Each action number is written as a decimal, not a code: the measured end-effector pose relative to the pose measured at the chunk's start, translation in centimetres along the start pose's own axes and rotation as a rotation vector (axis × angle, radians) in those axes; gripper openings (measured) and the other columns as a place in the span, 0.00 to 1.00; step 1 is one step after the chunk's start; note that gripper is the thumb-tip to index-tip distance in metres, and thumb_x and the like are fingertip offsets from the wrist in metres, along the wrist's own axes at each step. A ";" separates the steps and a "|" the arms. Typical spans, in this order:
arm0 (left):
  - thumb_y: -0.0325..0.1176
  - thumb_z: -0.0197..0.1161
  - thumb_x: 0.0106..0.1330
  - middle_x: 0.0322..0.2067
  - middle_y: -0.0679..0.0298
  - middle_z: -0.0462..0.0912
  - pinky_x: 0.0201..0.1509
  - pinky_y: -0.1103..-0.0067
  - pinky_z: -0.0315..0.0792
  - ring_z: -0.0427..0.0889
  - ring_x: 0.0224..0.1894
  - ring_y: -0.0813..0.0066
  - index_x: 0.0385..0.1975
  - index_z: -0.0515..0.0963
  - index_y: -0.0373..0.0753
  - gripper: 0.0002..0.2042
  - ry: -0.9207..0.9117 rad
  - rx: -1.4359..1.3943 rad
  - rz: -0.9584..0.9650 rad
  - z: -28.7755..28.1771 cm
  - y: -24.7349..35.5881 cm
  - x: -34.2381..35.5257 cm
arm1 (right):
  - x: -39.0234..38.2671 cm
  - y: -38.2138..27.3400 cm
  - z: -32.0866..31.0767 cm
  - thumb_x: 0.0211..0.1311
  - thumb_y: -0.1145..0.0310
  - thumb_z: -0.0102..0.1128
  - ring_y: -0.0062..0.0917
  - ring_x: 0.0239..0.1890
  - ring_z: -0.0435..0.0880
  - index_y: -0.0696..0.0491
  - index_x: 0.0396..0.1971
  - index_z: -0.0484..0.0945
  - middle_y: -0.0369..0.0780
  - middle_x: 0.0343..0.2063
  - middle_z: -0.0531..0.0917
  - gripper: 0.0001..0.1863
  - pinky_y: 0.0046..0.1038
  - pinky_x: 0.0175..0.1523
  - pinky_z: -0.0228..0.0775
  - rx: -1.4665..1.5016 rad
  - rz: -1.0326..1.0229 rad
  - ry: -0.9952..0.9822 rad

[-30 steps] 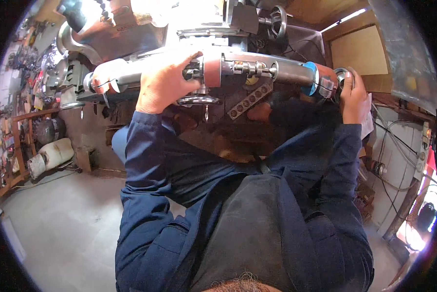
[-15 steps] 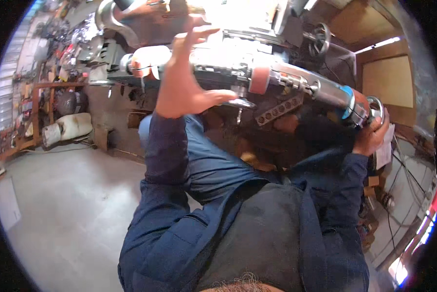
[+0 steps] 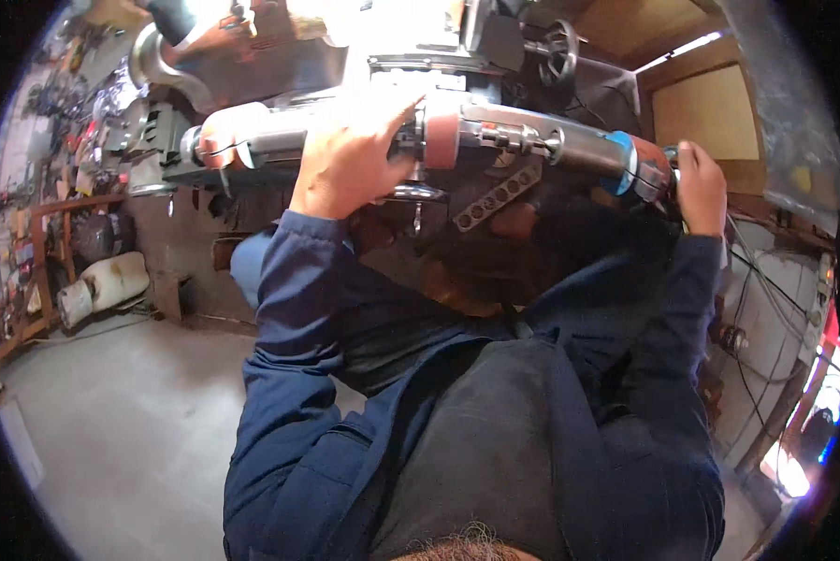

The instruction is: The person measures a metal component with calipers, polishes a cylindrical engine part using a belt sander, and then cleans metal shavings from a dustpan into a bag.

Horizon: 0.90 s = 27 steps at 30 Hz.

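Observation:
A long metal-working machine, which looks like a lathe, runs across in front of me, with a grey metal cylinder point(image 3: 280, 138) at left. Over its middle my left hand point(image 3: 345, 159) curls, thumb and fingers around a metal part just left of a reddish-brown ring point(image 3: 441, 136). Glare and the hand itself hide what it touches. At the machine's right end my right hand point(image 3: 702, 192) is closed at the small handwheel, which it mostly covers. Beside that hand sits an orange-brown end housing point(image 3: 652, 176) with a blue band point(image 3: 623, 161).
Below the bar hang a chrome handle point(image 3: 415, 194) and a strip with round holes point(image 3: 498, 199). A larger handwheel point(image 3: 558, 51) stands behind at right. Left lie a white container point(image 3: 116, 280) and cluttered shelves. Cables point(image 3: 766, 280) run down the right wall.
My left hand has come down from a raised, spread pose onto the machine's middle. My right hand has moved up around the end handwheel. The whole view has shifted slightly.

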<state>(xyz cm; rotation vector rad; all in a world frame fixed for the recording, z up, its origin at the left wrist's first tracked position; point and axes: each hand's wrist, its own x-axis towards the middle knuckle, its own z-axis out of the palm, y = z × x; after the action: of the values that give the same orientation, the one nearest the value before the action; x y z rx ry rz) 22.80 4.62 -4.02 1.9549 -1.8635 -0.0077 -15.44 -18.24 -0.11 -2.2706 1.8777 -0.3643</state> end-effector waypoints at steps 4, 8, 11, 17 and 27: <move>0.43 0.76 0.45 0.49 0.58 0.85 0.53 0.65 0.77 0.84 0.49 0.57 0.57 0.79 0.50 0.33 -0.062 0.101 0.007 1.0 -0.7 0.5 | -1.0 -0.1 0.6 0.72 0.46 0.48 0.45 0.52 0.83 0.46 0.53 0.83 0.48 0.48 0.85 0.24 0.38 0.54 0.74 -0.190 0.065 0.115; 0.45 0.76 0.46 0.45 0.58 0.86 0.48 0.66 0.79 0.85 0.46 0.57 0.60 0.78 0.54 0.35 -0.098 0.084 -0.008 0.7 -0.8 0.5 | -2.1 0.6 1.7 0.74 0.52 0.50 0.46 0.48 0.85 0.50 0.50 0.83 0.50 0.44 0.86 0.20 0.40 0.52 0.76 -0.051 0.002 0.243; 0.45 0.75 0.47 0.44 0.56 0.86 0.47 0.67 0.80 0.86 0.44 0.57 0.60 0.78 0.53 0.34 -0.205 0.077 -0.095 -0.1 -0.3 0.9 | -2.8 1.4 2.9 0.74 0.54 0.51 0.44 0.48 0.86 0.48 0.52 0.83 0.48 0.45 0.87 0.19 0.38 0.51 0.78 0.054 -0.020 0.339; 0.42 0.74 0.46 0.48 0.54 0.86 0.51 0.68 0.80 0.86 0.47 0.57 0.59 0.79 0.49 0.33 -0.165 0.040 -0.061 0.4 -0.9 0.9 | -3.9 1.4 4.4 0.74 0.58 0.52 0.41 0.47 0.88 0.54 0.54 0.82 0.49 0.45 0.87 0.19 0.36 0.51 0.79 0.219 -0.117 0.542; 0.42 0.73 0.46 0.52 0.54 0.84 0.56 0.67 0.78 0.84 0.53 0.56 0.58 0.79 0.47 0.33 -0.197 0.055 -0.086 0.4 -0.9 0.7 | -4.8 1.6 5.9 0.76 0.55 0.50 0.36 0.50 0.85 0.61 0.54 0.80 0.49 0.48 0.86 0.24 0.34 0.55 0.76 0.410 -0.123 0.637</move>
<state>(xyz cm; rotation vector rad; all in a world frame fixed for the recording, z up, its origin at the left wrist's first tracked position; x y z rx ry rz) 23.58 3.80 -4.47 2.1380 -1.9170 -0.1832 -16.00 -14.00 -6.56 -2.1259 1.6687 -1.4848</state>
